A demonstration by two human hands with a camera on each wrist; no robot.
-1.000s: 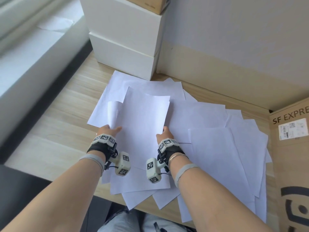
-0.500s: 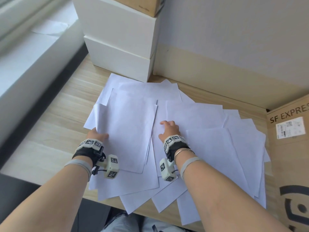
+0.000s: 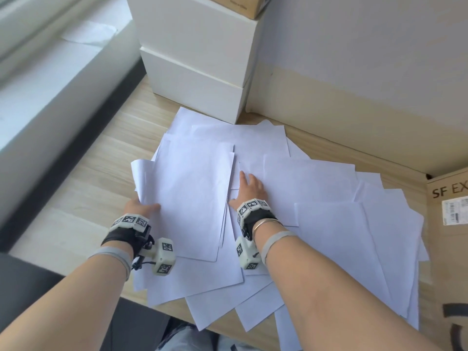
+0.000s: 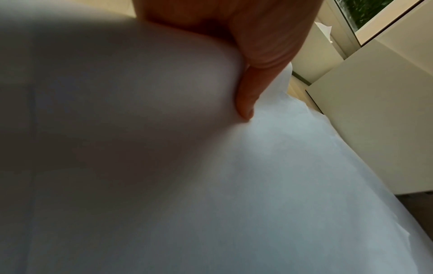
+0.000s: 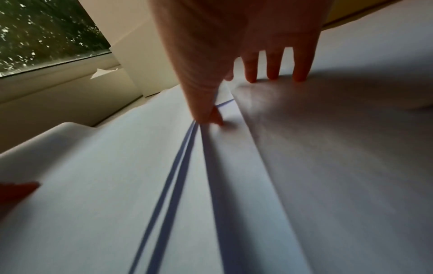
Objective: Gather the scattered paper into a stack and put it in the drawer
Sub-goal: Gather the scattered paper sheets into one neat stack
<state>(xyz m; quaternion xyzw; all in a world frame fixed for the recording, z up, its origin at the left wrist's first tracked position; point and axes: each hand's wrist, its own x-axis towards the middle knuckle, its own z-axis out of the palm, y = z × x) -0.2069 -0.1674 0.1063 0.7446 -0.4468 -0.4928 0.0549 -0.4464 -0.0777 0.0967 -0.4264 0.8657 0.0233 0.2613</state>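
Several white paper sheets [image 3: 316, 193] lie fanned over the wooden desk [image 3: 83, 198]. My left hand [image 3: 141, 206] grips the left edge of a small gathered stack [image 3: 192, 198], thumb on top; that edge curls upward. In the left wrist view the thumb [image 4: 248, 100] presses the stack [image 4: 257, 185]. My right hand [image 3: 249, 186] lies flat with straight fingers on a loose sheet just right of the stack. In the right wrist view its fingers [image 5: 273, 68] touch that sheet [image 5: 328, 148]. No drawer is in view.
Two stacked white boxes [image 3: 197, 79] stand at the desk's back, a brown box on top. A cardboard SF Express box [image 3: 448, 224] borders the right side. A window sill [image 3: 38, 79] runs along the left. The wall [image 3: 354, 59] closes the back.
The gathered stack has shifted left in my left hand. My right hand let go of its right edge and moved forward and right onto a loose sheet, fingers straightening.
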